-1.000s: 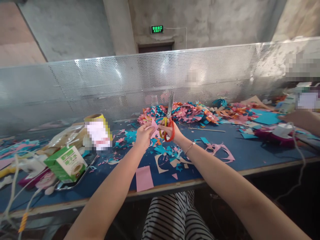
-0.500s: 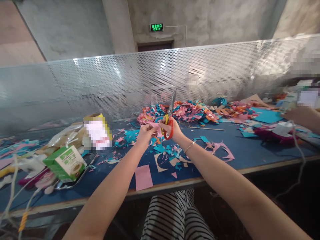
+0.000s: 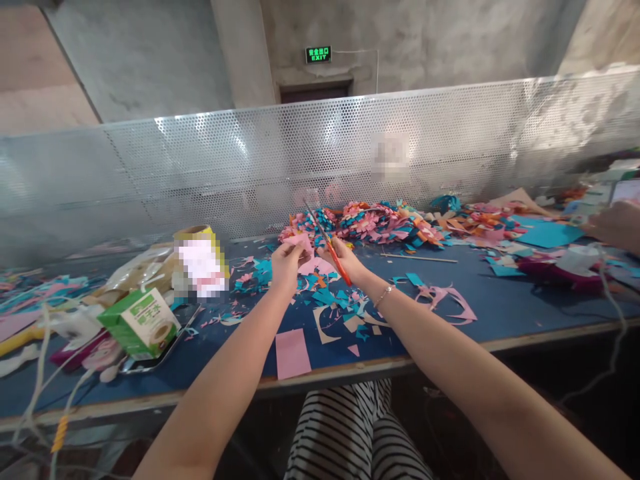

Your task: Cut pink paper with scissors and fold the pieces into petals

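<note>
My left hand [image 3: 287, 265] pinches a piece of pink paper [image 3: 301, 244] above the blue table. Just to its right, my right hand [image 3: 349, 263] is closed around scissors [image 3: 339, 262] with red and yellow handles. Their blades point up and to the left, beside the paper; whether they touch it I cannot tell. Below and around both hands lie pink and blue paper scraps [image 3: 325, 293]. A pink rectangular sheet [image 3: 293, 353] lies flat at the table's front edge. Behind the hands is a heap of pink, blue and orange paper pieces [image 3: 375, 223].
At the left stand a green and white carton [image 3: 143, 323] and a yellow roll [image 3: 220, 250]. A thin stick [image 3: 419, 258] and a cut-out pink scrap [image 3: 453, 303] lie to the right. A perforated metal panel [image 3: 200, 173] runs behind. Another person's hand [image 3: 617, 223] is at far right.
The scissors have turned, with their blades swinging from up and right to up and left. The pink paper in my left hand now sits higher and shows more of its face.
</note>
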Demonstrator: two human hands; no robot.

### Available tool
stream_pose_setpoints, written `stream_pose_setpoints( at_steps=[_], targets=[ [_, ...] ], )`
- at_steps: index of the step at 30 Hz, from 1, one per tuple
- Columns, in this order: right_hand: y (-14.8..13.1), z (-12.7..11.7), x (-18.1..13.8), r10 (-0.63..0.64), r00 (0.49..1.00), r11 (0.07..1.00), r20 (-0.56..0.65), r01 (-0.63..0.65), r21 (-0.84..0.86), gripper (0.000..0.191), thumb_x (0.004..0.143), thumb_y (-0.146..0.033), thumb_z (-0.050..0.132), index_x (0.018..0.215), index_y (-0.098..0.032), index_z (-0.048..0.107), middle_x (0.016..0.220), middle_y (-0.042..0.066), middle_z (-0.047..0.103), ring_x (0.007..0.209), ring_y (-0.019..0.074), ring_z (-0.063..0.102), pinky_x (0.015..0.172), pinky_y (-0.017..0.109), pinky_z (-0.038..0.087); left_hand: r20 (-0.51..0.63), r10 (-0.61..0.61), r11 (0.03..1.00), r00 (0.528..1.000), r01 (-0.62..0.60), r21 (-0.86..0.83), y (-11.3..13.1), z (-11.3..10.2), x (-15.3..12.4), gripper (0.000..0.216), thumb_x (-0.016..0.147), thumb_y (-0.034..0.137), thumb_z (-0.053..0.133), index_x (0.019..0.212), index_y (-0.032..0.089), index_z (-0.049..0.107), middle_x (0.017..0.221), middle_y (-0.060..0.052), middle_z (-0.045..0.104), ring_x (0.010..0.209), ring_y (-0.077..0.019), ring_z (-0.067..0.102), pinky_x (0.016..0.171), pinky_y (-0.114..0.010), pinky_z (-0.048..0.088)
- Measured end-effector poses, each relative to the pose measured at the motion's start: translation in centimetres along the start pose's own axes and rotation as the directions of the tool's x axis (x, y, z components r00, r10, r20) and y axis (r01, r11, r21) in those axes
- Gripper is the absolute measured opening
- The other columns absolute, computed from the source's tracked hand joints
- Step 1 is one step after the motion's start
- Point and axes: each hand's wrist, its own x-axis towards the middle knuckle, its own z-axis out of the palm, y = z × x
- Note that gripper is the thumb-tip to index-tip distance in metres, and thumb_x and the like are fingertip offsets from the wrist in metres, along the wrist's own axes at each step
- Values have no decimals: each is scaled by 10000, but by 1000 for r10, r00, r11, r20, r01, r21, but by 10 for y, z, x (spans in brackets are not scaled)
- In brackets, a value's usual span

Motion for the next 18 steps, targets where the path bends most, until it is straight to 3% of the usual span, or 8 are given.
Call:
stream_pose_setpoints(
  at_steps=[2, 4, 7, 12, 18],
  targets=[
    [-2, -7, -2, -84, 996, 973, 28, 88, -214, 341, 746, -517, 504, 753, -197, 390, 704, -5, 464, 645, 134, 454, 599, 279, 398, 19, 87, 989, 996, -89, 115, -1, -4, 2, 185, 631, 301, 675, 563, 155, 584, 513, 0, 587, 514, -117, 576, 579, -261, 499],
    [-4, -16, -3, -211, 976, 879, 56, 215, -426, 338, 739, -497, 531, 836, -184, 446, 839, 62, 526, 778, 196, 504, 688, 328, 424, 56, 141, 968, 988, -150, 204, -1, -8, 5, 171, 644, 305, 663, 590, 155, 602, 516, -9, 600, 506, -133, 584, 576, -281, 508],
    [-5, -30, -1, -334, 936, 730, 108, 330, -599, 412, 726, -468, 565, 992, -165, 483, 1038, 136, 536, 998, 271, 491, 819, 378, 422, 93, 152, 961, 984, -170, 220, -2, -14, 10, 142, 663, 292, 636, 677, 151, 636, 534, -12, 611, 522, -147, 600, 603, -311, 524],
    [-4, -42, 2, -345, 926, 622, 154, 349, -701, 458, 729, -462, 566, 1064, -157, 499, 1097, 144, 540, 1055, 288, 485, 877, 406, 416, 114, 176, 973, 978, -190, 130, 0, -15, 13, 121, 646, 249, 615, 709, 152, 652, 678, -33, 655, 648, -158, 633, 688, -333, 535],
    [-6, -46, 2, -359, 916, 611, 182, 377, -696, 460, 723, -452, 579, 1073, -162, 506, 1112, 141, 547, 1083, 285, 482, 906, 420, 410, 235, 173, 952, 956, -224, 209, 2, -14, 8, 155, 673, 284, 600, 741, 155, 652, 701, -43, 670, 677, -179, 640, 713, -352, 534]
  ],
)
